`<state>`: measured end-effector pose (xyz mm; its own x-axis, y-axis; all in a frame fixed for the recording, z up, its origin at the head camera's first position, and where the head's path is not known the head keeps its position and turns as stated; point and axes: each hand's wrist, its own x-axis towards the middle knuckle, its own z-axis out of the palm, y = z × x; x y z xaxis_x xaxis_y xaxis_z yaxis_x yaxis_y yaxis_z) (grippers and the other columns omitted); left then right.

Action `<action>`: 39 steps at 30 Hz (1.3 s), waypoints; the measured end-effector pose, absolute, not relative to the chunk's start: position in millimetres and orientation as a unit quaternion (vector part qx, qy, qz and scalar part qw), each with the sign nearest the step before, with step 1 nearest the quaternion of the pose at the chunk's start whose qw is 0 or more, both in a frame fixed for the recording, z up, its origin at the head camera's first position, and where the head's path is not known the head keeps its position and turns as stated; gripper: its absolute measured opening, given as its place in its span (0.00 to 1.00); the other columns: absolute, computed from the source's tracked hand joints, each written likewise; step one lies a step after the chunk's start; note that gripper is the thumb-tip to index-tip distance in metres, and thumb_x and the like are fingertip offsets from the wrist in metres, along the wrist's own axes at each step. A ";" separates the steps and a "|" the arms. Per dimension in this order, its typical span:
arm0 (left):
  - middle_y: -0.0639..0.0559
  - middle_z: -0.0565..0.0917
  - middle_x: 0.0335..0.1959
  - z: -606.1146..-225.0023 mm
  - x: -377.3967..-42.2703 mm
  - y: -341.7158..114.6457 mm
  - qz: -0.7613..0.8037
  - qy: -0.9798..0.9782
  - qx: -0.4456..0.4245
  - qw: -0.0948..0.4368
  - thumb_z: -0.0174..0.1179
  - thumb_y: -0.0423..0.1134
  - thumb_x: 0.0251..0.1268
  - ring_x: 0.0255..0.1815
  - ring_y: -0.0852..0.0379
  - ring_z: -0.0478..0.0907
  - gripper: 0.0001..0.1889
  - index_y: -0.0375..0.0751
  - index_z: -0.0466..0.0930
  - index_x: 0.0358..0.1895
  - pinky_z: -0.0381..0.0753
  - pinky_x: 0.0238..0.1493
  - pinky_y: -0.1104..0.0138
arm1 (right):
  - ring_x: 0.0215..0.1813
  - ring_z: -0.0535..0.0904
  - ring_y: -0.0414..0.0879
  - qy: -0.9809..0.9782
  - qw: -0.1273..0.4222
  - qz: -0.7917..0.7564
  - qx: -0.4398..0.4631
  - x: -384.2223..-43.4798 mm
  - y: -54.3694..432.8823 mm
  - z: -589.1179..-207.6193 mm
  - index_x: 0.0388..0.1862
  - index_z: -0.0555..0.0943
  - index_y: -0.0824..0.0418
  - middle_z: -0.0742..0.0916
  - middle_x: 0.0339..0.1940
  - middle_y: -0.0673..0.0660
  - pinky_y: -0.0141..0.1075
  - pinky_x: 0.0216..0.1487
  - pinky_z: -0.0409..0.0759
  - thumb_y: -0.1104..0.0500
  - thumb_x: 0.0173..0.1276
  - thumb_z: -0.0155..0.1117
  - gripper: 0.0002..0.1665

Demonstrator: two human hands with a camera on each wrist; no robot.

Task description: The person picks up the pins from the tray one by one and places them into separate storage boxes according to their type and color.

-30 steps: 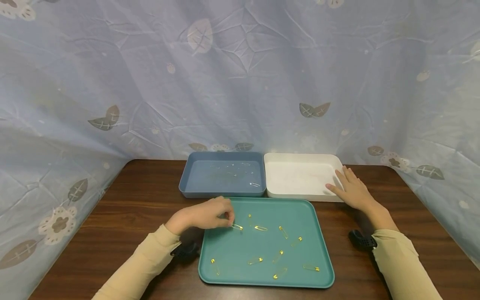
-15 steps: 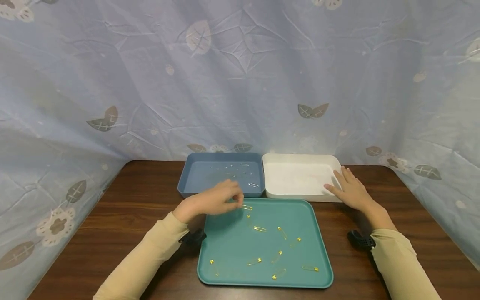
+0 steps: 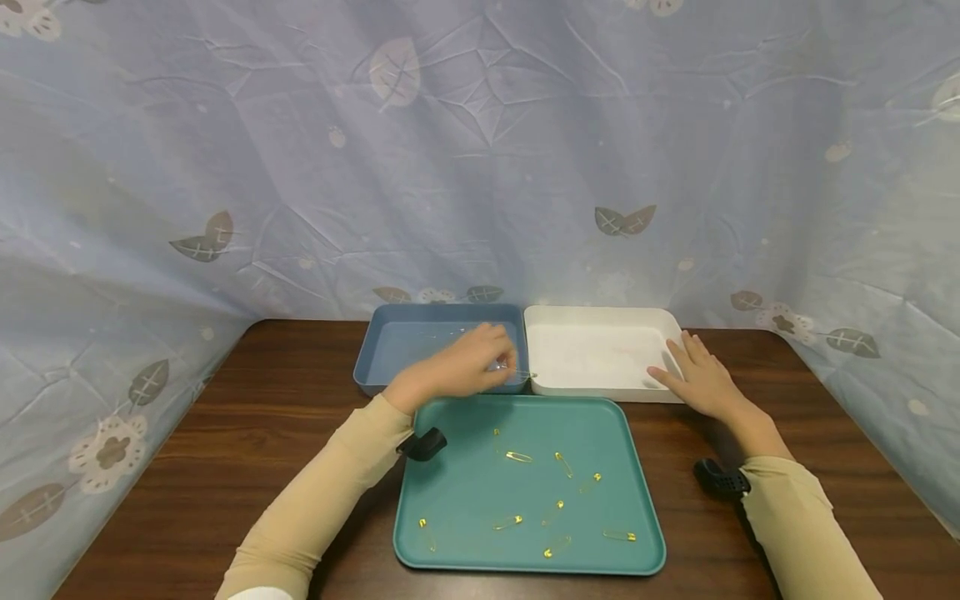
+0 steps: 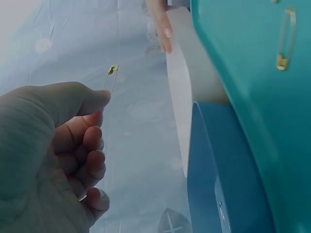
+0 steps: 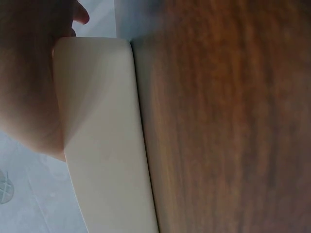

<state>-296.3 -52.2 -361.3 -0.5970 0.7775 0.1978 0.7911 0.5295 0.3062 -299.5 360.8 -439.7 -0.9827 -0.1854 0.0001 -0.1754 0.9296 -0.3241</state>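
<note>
A gold safety pin [image 4: 112,71] is pinched between the thumb and forefinger of my left hand [image 3: 467,364], its clasp end pointing away from the fingertips. In the head view that hand is over the right part of the blue tray [image 3: 393,354], near the white tray [image 3: 600,385], and hides some of the silver safety pins in the blue one. My right hand [image 3: 703,382] rests on the white tray's right edge with fingers spread and straight. Several gold safety pins [image 3: 519,457] lie scattered on the green tray [image 3: 457,483] in front.
Blue and white trays stand side by side behind the green tray on a dark wooden table [image 3: 247,417]. A patterned cloth [image 3: 450,167] hangs behind the table and along its sides. A silver safety pin [image 4: 222,213] shows inside the blue tray in the left wrist view.
My left hand has carried the gold safety pin from the green tray's upper left, back and to the right, over the blue tray. The right hand stays on the white tray.
</note>
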 end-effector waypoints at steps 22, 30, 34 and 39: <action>0.49 0.77 0.42 -356.2 -337.2 2.9 -0.212 -0.892 -0.399 0.022 0.49 0.40 0.75 0.44 0.54 0.69 0.09 0.42 0.78 0.45 0.70 0.51 0.62 | 0.78 0.37 0.72 0.981 0.018 -0.167 -0.096 -297.1 359.0 -437.8 0.77 0.49 0.71 0.45 0.78 0.76 0.73 0.69 0.42 0.34 0.73 0.46 0.51; 0.47 0.78 0.45 -360.0 -355.6 25.5 -0.237 -0.899 -0.369 0.008 0.48 0.40 0.75 0.46 0.53 0.70 0.10 0.41 0.79 0.46 0.71 0.53 0.62 | 0.78 0.37 0.72 0.981 0.017 -0.167 -0.096 -295.2 359.4 -436.8 0.77 0.50 0.71 0.46 0.77 0.77 0.73 0.68 0.42 0.35 0.73 0.47 0.51; 0.47 0.77 0.48 -363.8 -365.1 33.7 -0.254 -0.903 -0.347 0.001 0.47 0.41 0.76 0.48 0.53 0.70 0.12 0.42 0.79 0.49 0.71 0.54 0.62 | 0.78 0.38 0.72 0.982 0.015 -0.163 -0.095 -296.3 358.8 -436.5 0.77 0.50 0.72 0.46 0.77 0.77 0.73 0.69 0.42 0.35 0.73 0.46 0.51; 0.47 0.78 0.50 -368.4 -374.3 41.7 -0.281 -0.901 -0.330 -0.006 0.47 0.41 0.76 0.49 0.55 0.71 0.14 0.40 0.80 0.52 0.72 0.55 0.62 | 0.78 0.38 0.72 0.982 0.018 -0.161 -0.095 -297.9 358.3 -436.9 0.77 0.50 0.71 0.45 0.77 0.77 0.72 0.69 0.42 0.35 0.73 0.46 0.51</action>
